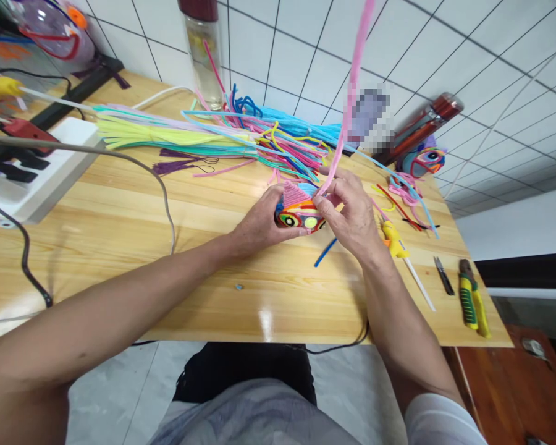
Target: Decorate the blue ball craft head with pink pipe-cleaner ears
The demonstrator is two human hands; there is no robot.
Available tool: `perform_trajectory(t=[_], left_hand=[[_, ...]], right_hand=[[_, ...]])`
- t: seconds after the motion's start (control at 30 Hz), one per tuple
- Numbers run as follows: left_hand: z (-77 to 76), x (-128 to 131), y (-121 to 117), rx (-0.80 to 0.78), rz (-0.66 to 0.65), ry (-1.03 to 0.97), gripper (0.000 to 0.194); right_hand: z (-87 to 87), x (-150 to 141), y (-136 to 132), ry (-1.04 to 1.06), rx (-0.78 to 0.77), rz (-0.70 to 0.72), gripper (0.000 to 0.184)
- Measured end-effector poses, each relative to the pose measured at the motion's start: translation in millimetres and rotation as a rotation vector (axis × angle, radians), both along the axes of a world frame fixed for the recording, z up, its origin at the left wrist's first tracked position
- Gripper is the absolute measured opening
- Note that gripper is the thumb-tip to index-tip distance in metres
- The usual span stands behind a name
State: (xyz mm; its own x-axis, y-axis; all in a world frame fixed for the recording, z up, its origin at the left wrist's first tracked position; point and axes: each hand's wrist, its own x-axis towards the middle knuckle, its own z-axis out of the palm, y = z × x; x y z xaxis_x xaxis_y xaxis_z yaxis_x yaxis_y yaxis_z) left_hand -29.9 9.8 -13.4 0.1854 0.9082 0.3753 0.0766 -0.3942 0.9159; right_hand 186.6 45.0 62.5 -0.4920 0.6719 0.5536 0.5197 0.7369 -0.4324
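Observation:
A small craft piece point(298, 209) covered in colourful pipe cleaners sits in front of me, with round eye shapes and a pink ridged triangle on top. My left hand point(258, 224) is closed around its left side, thumb below. At the upper right of the piece, my right hand point(352, 210) pinches the lower end of a long pink pipe cleaner point(351, 99), which rises past the top of the view. The fingers partly cover the piece's right side. A short blue pipe cleaner point(325, 252) lies on the table just below my right hand.
Bundles of pipe cleaners point(176, 135) lie along the wall beside a glass bottle point(202, 62). A yellow glue gun point(395, 241), small snips point(443, 276) and green-yellow pliers point(473, 303) lie on the right. A white power strip point(69, 161) with cables occupies the left.

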Motion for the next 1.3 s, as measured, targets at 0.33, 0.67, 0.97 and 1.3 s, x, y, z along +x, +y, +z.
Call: perform_trajectory(t=[0.33,0.67,0.97,1.3], left_hand=[[1.4,-1,0,0.020,0.009,0.036,0.076],[-0.3,0,0,0.030,0.010,0.032,0.076],[-1.4,-1,1,0.071,0.018,0.043,0.079],[1.1,-2,1,0.038,0.011,0.054,0.075]], right_hand=[[3.8,-1,-2,0.018,-0.039,-0.014,0.018],[5.5,-3,-3,0.057,-0.110,-0.014,0.021],[9.4,-4,-4,0.065,-0.153,-0.002,0.025],[6.8,-4,-5,0.061,-0.097,-0.028,0.019]])
